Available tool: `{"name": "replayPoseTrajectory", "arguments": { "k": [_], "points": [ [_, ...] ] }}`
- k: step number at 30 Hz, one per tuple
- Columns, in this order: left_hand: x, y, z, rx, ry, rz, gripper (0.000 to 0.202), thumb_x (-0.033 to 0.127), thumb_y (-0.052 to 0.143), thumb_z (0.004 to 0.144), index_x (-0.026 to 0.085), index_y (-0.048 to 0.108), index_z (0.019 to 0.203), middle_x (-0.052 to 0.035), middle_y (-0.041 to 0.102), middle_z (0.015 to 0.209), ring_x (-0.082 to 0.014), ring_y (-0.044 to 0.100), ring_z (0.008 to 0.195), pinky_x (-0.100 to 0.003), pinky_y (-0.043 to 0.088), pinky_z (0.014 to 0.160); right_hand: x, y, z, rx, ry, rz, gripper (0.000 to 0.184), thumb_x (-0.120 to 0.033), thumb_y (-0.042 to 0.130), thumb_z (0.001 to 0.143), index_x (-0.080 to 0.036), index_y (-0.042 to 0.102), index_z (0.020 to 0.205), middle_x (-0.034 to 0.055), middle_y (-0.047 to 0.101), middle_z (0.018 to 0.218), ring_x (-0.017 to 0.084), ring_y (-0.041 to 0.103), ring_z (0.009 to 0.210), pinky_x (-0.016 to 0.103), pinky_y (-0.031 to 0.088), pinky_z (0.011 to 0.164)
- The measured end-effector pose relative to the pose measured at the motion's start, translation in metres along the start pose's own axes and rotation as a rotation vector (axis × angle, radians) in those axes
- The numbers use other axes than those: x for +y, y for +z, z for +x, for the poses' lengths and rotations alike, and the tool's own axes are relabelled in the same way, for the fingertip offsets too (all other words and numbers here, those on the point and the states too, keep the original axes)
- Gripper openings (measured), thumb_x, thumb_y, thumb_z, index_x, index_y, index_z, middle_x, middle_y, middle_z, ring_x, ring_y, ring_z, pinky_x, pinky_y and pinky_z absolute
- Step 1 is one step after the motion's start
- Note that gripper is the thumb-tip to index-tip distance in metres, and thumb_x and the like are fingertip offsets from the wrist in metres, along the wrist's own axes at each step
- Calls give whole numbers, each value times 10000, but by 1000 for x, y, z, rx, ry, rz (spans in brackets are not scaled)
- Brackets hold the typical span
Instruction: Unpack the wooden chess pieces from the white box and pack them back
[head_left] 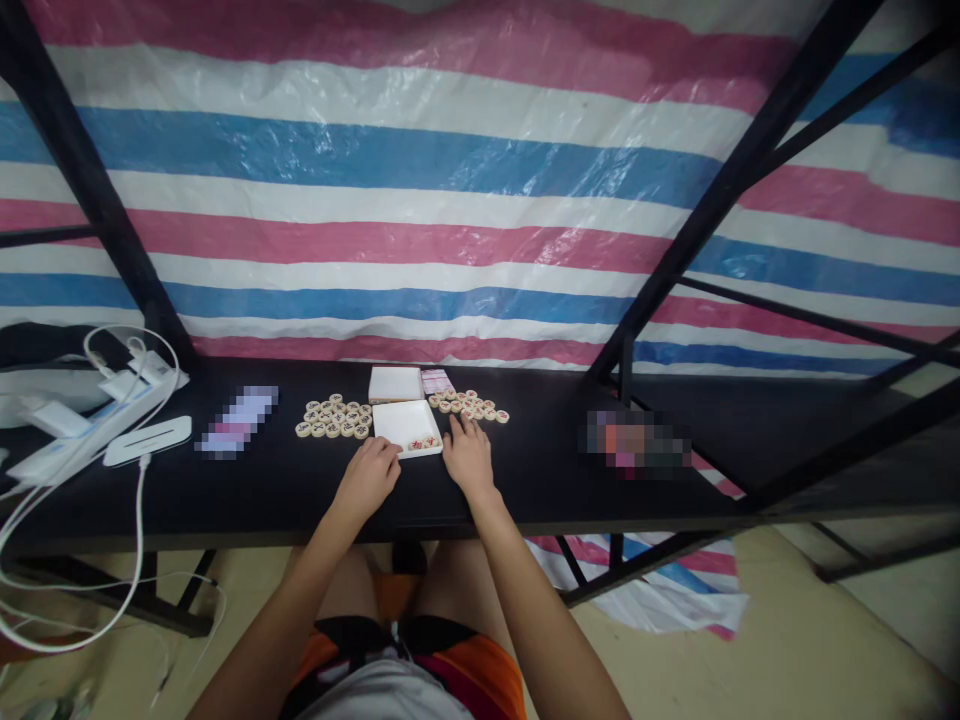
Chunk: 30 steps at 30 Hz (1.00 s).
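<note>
A shallow white box tray [401, 420] lies on the black table, with a few red-marked Chinese chess pieces [424, 442] along its near edge. My left hand [370, 475] is closed at the tray's near left corner, fingertips on the rim. Beside the tray's right edge, my right hand [468, 455] rests with its fingers stretched forward, close to loose red-marked pieces [471, 405]. Nothing shows in its grasp. Left of the tray sits a group of dark-marked pieces [334, 417], grouped in rows.
Behind the tray stands another white box part [396, 383], with a pinkish printed card [437, 381] beside it. A blurred-out phone-like object [238, 420], a white slotted device [148, 440] and a power strip [97, 420] with cables occupy the left. Black metal posts [675, 260] frame the table.
</note>
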<state>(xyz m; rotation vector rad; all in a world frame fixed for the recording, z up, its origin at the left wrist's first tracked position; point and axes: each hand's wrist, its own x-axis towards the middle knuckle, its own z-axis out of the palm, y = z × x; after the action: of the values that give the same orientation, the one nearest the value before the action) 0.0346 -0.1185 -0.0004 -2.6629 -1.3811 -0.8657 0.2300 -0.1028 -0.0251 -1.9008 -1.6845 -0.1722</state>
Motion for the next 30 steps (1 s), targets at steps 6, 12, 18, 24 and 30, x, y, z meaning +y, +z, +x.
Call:
{"name": "replayPoseTrajectory", "arguments": {
  "k": [6,12,18,24,30],
  "points": [
    [0,0,0,17,-1,-6,243,133,438,875,172,645,996,-75,590,915,-204,547,907,-347,471,858,2,4,1,60,28,12,422,-235,463,857,-155,545,1264,187,486,1345,315,433,1235,467,369,969],
    [1,-1,0,24,-7,-15,243,127,442,871,161,648,997,-80,585,925,-205,548,915,-344,471,865,-1,-5,2,50,75,15,393,-211,461,838,-91,558,1200,221,548,1190,305,517,1081,421,419,881],
    [2,-1,-1,34,-22,-21,241,141,440,876,161,648,996,-83,578,934,-206,546,924,-342,478,859,-3,-14,2,35,109,-25,232,-156,469,826,-132,620,1000,169,569,1052,251,552,895,349,427,750],
    [0,1,-1,57,-7,-14,232,129,451,867,164,646,989,-75,574,935,-199,544,923,-338,480,857,-6,-20,1,-31,156,-65,157,-123,472,842,-162,592,936,112,610,962,221,559,873,312,384,722],
    [-1,1,-1,65,-6,-20,223,134,455,871,170,640,990,-70,569,930,-197,551,919,-325,485,849,-8,-25,-1,17,76,40,114,-173,486,863,-159,578,928,85,622,926,193,565,831,299,379,742]
  ]
}}
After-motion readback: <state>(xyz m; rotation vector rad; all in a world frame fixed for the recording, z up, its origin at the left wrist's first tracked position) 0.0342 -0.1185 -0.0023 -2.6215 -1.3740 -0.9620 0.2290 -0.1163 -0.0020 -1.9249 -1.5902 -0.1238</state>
